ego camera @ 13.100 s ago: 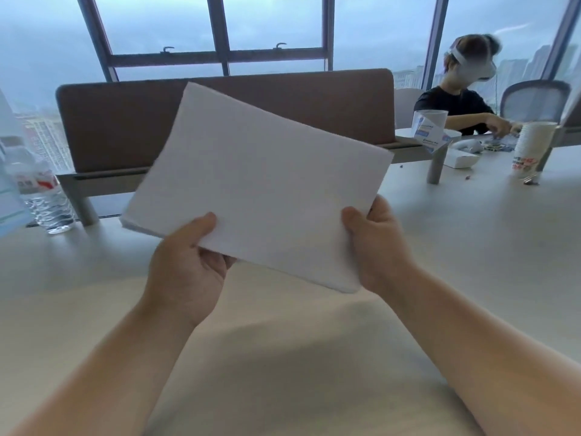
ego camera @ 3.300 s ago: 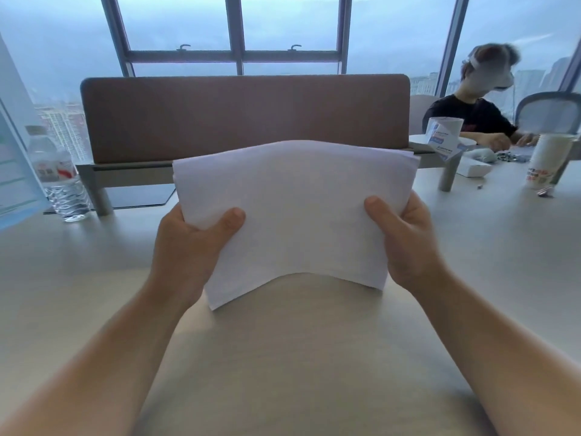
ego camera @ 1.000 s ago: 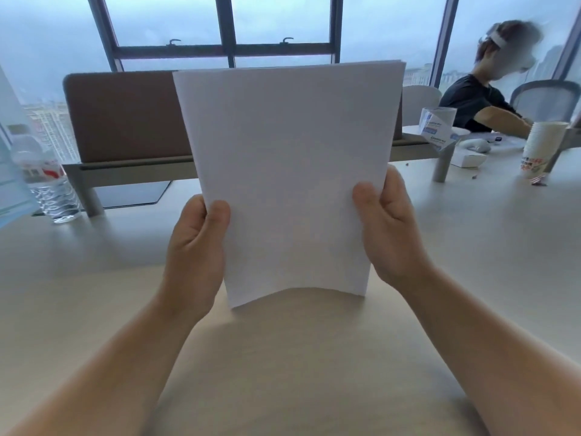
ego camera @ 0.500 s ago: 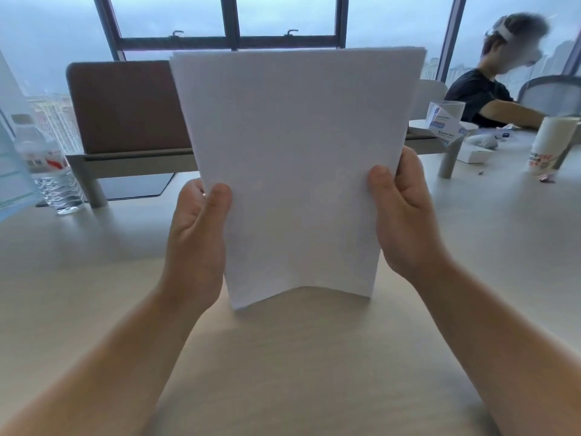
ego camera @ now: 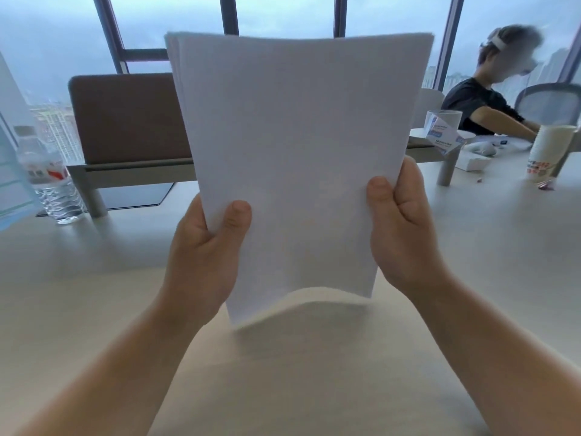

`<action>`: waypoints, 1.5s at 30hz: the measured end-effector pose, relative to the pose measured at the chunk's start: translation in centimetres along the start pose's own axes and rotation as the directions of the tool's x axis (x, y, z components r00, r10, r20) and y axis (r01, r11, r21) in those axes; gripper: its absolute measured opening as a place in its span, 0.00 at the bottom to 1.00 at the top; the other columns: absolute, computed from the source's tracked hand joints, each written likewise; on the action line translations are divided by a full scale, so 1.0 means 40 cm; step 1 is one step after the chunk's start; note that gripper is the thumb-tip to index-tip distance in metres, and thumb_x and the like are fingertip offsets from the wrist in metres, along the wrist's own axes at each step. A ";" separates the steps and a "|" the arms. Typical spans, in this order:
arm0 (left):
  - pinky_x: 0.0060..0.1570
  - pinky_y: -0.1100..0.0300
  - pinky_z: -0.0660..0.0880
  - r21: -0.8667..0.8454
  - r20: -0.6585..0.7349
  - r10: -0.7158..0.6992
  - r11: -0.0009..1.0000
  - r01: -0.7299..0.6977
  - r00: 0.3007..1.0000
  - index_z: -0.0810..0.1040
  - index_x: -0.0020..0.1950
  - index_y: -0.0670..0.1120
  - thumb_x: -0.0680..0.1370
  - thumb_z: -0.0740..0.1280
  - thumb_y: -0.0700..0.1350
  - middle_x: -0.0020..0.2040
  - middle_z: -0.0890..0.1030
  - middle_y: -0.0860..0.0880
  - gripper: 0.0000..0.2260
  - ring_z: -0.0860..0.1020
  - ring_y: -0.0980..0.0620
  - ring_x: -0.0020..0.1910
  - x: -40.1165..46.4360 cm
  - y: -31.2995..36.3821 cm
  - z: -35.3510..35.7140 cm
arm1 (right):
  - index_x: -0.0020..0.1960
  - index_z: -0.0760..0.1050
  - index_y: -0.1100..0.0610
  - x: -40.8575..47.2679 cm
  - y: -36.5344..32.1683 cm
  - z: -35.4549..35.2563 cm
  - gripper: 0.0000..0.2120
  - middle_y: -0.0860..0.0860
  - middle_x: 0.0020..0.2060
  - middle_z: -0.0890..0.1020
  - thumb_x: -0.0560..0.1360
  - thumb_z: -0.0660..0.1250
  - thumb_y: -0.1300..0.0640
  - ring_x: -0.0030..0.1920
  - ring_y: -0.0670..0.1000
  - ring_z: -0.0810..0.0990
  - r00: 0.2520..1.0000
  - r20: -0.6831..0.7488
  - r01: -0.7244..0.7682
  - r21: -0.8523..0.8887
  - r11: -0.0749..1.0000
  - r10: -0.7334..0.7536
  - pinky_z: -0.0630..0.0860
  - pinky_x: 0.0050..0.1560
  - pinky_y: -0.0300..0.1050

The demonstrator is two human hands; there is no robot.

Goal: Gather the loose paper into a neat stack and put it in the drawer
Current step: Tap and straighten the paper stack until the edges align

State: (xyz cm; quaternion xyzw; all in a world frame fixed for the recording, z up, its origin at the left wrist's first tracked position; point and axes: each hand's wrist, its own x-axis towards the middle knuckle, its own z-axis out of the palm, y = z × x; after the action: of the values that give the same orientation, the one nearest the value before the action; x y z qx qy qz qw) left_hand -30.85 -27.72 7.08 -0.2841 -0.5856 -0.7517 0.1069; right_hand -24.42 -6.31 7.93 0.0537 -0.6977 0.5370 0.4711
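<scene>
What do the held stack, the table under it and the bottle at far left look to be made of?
Stack: plain white matte paper; thin sheet edges fan at the top-left corner and the bottom edge bows. Table: smooth pale beige, probably laminate; grain not discernible. Bottle: clear ribbed plastic, seemingly with water inside, with a printed label.
</scene>
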 end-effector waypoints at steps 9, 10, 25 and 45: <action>0.51 0.46 0.83 0.202 -0.009 -0.115 0.973 0.115 0.993 0.82 0.53 0.60 0.80 0.70 0.57 0.50 0.88 0.55 0.04 0.87 0.52 0.48 0.009 -0.045 -0.026 | 0.55 0.74 0.46 -0.012 0.065 0.002 0.06 0.53 0.55 0.83 0.78 0.63 0.50 0.53 0.51 0.82 0.970 0.104 -0.226 0.051 0.973 0.220 0.80 0.58 0.62; 0.49 0.48 0.82 0.243 -0.007 -0.106 0.964 0.105 0.994 0.82 0.52 0.60 0.81 0.69 0.57 0.48 0.88 0.55 0.04 0.87 0.53 0.46 0.010 -0.042 -0.030 | 0.54 0.75 0.46 -0.012 0.067 0.003 0.05 0.54 0.54 0.83 0.78 0.63 0.51 0.51 0.51 0.82 0.967 0.107 -0.239 0.050 0.970 0.233 0.81 0.56 0.61; 0.45 0.52 0.83 -0.126 -0.213 -0.331 0.942 0.310 0.919 0.79 0.60 0.56 0.85 0.65 0.42 0.54 0.87 0.56 0.10 0.86 0.53 0.52 0.028 -0.065 -0.012 | 0.68 0.75 0.55 -0.047 0.052 0.050 0.16 0.53 0.55 0.86 0.81 0.65 0.59 0.49 0.53 0.86 0.653 0.561 -0.740 0.331 0.586 0.509 0.84 0.52 0.54; 0.54 0.49 0.80 0.309 -0.157 -0.172 0.927 0.214 0.972 0.81 0.58 0.58 0.84 0.63 0.42 0.54 0.86 0.56 0.12 0.84 0.49 0.55 0.070 -0.108 -0.106 | 0.50 0.74 0.41 0.014 0.094 -0.036 0.14 0.54 0.54 0.83 0.73 0.63 0.60 0.55 0.59 0.83 0.928 0.043 -0.369 -0.029 0.929 0.370 0.80 0.57 0.66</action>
State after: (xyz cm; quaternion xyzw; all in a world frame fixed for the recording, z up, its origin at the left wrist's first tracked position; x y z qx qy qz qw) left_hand -36.56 -29.96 4.44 -0.1551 -0.7180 -0.6688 0.1146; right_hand -26.06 -3.36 5.67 -0.0706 -0.7120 0.6074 0.3453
